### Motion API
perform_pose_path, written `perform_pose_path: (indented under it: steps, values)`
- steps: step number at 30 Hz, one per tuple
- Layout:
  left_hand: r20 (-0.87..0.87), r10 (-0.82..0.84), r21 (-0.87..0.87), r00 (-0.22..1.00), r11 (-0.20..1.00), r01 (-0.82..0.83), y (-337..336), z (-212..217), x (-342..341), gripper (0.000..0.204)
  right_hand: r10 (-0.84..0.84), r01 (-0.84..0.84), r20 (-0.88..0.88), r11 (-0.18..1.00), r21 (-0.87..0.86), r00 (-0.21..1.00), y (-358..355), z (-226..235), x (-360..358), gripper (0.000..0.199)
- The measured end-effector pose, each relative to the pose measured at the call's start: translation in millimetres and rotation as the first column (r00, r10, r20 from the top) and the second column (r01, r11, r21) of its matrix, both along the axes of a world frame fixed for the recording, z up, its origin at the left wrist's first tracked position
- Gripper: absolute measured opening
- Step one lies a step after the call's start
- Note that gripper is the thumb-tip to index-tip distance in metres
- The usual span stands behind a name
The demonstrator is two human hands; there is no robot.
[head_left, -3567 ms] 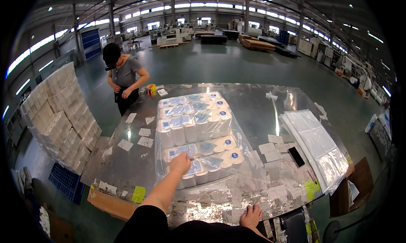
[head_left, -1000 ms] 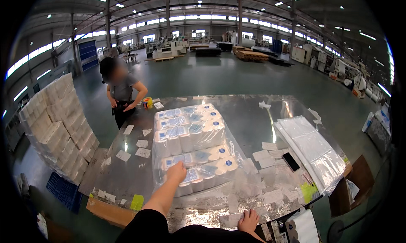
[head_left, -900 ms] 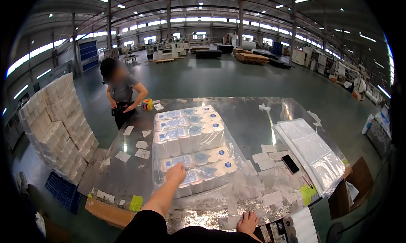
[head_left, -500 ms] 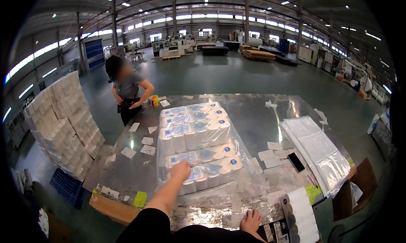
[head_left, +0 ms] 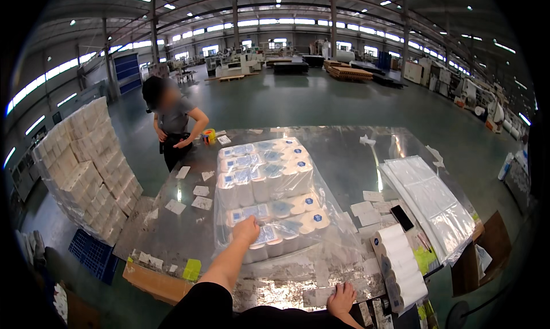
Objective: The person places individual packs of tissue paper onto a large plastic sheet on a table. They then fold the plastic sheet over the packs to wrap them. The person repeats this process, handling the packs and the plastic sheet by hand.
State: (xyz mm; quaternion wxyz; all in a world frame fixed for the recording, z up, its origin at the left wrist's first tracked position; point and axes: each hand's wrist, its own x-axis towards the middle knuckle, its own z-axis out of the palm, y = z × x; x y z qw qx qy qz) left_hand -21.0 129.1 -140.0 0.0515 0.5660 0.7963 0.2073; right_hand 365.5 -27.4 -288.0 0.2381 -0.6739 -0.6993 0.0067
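Several packs of white paper rolls [head_left: 238, 198] lie in rows inside a large clear plastic bag [head_left: 338, 228] on the metal table. My left hand [head_left: 246, 230] is closed at the bag, over the near packs, with its fingers curled on the film. At the table's near edge my right hand [head_left: 342, 298] rests with its fingers stretched out flat, holding nothing. To its right, a separate wrapped pack of paper rolls [head_left: 404, 266] lies along the table's near right side.
Flat plastic bags [head_left: 427, 200] are stacked on the right, beside a phone [head_left: 401, 218]. A tape roll [head_left: 208, 136] sits at the far left corner. A person [head_left: 175, 120] stands beyond the table's left side, near a wrapped pallet stack [head_left: 86, 168].
The separate roll pack on the right has slid farther onto the table, away from me. My left hand stays on the bag, and my right hand has barely moved.
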Motion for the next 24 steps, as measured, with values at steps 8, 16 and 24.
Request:
perform_pose_path:
  steps: [8,16,24]
  values:
    - [0.004,-0.026,0.016,1.000,1.000,0.026,1,-3,-2,0.019,-0.016,0.015,-0.027,0.999,-0.048,1.000,2,-2,0,0.044]
    - [0.014,-0.028,0.018,0.999,0.999,0.028,3,0,-6,0.018,-0.022,0.021,-0.016,0.998,-0.054,1.000,1,-5,-1,0.045]
    - [-0.001,-0.052,0.031,0.999,0.998,0.052,1,4,-3,0.018,0.004,-0.004,0.002,1.000,-0.017,1.000,-3,9,-2,0.043]
